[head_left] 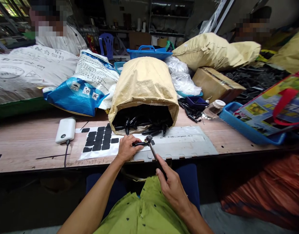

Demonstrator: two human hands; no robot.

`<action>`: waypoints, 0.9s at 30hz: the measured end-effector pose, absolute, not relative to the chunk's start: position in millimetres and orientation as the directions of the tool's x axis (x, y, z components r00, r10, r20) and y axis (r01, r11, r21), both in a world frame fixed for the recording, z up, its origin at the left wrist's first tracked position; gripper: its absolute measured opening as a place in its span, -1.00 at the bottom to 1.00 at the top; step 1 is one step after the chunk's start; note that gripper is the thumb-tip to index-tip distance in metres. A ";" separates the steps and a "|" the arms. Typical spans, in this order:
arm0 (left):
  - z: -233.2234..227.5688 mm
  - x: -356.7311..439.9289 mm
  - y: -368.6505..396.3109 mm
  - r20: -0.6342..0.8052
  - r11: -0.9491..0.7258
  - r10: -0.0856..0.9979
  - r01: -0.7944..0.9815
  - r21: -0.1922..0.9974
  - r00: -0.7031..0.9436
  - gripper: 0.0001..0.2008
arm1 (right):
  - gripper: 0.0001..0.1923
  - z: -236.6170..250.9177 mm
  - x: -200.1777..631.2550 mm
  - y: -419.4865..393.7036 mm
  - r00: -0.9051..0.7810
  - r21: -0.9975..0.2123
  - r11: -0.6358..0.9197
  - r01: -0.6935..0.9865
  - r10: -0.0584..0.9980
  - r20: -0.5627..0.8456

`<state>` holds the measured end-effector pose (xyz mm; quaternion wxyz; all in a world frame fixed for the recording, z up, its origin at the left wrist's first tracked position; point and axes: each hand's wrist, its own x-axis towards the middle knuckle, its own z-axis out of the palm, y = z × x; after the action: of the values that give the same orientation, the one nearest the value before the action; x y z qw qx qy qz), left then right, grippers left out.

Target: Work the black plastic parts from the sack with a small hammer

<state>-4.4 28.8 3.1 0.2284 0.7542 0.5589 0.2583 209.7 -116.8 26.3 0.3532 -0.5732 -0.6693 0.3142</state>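
Here, a slim black part (141,143) sits over the counter (30,143), pinched by the fingers of the left hand (126,148). The right hand (172,183) has its fingers wrapped around a hammer (152,151), whose head overlaps the part's right end; contact is unclear. Beyond, similar black pieces (153,129) fill the mouth of a tan sack (144,79). Black square pads (98,142) lie leftward.

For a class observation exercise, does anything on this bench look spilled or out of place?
Black parts lie jumbled at the mouth of the tan sack, some reaching onto the pale sheet; that looks spilled, though perhaps intended.
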 end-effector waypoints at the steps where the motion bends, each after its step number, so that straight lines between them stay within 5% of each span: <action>1: 2.7 -4.5 29.0 0.137 -0.273 0.960 0.724 0.633 0.243 -0.82 | -0.45 25.5 205.6 -115.8 -0.110 -0.820 0.167 0.548 0.986 0.127; 11: 3.2 -3.9 29.1 0.132 -0.264 0.963 0.736 0.623 0.234 -0.88 | -0.43 20.6 193.7 -114.0 -0.159 -0.745 0.228 0.627 0.973 0.165; 20: 6.7 -1.5 27.8 0.113 -0.233 0.971 0.726 0.647 0.210 -0.84 | -0.47 20.9 205.9 -117.4 -0.113 -0.797 0.180 0.577 0.984 0.140; 27: 5.0 -1.8 28.5 0.116 -0.239 0.970 0.738 0.631 0.215 -0.84 | -0.48 9.4 247.6 -126.3 0.166 -0.696 0.019 0.718 0.966 0.198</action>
<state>-1.8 28.5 5.0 0.2287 0.7452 0.5729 0.2534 247.6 -126.3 9.4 0.3517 -0.6778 -0.6211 0.1765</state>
